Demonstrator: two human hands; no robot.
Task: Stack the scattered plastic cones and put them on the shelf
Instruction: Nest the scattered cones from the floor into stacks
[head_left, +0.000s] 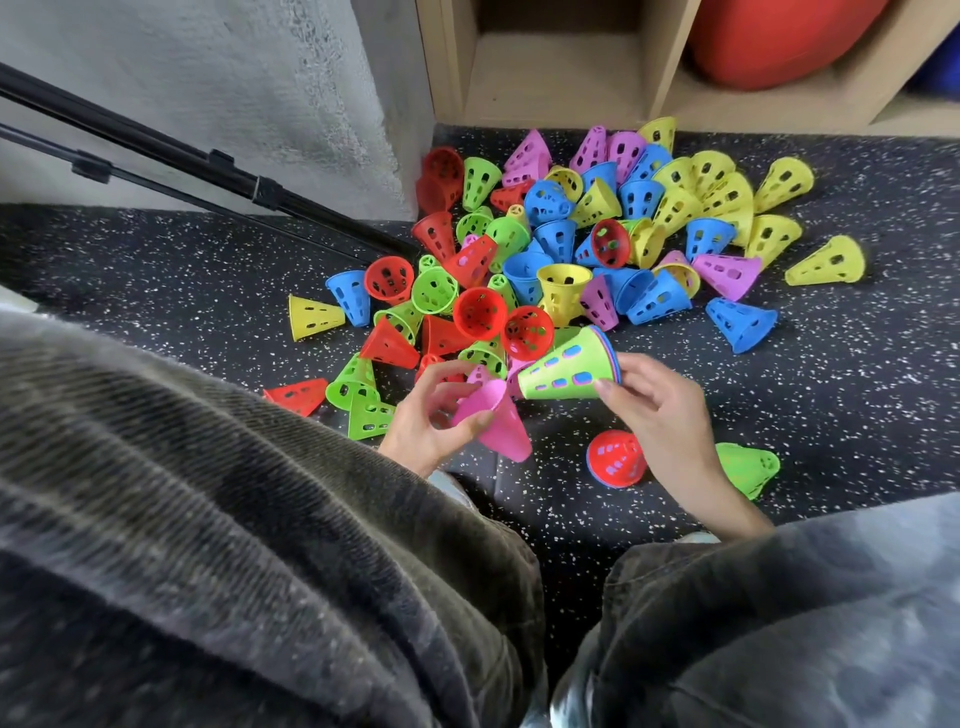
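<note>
Your right hand (660, 410) grips a short stack of cones (569, 370) by its wide rim, fingers curled round the edge, with a green cone outermost and pink and blue showing through its slots. You hold it on its side, narrow tip pointing left toward your other hand, probably so the next cone can slide straight on. Your left hand (434, 415) pinches 1 pink cone (496, 421) between thumb and fingers, its open mouth turned up and toward the stack; the 2 are near but not touching. I judge you are about to nest it.

The loose cones (571, 244) still lie heaped on the speckled floor (831, 405) in front of you, the pile running up to the foot of the wooden shelf (556, 78) at the far edge. 1 red cone (615, 460) and 1 green cone (748, 467) sit apart, close to your right forearm. Nothing cone-shaped is on the shelf yet, so most of the work remains.

How many cones are in the stack cannot be counted; only rim edges show. Your fingers cover part of the pink cone's rim. The shelf is cut off at the top, and a red rounded object (769, 36) in its right bay is only partly visible. Black tripod legs (208, 166) run out of view at the left, and your knees hide the near floor.
</note>
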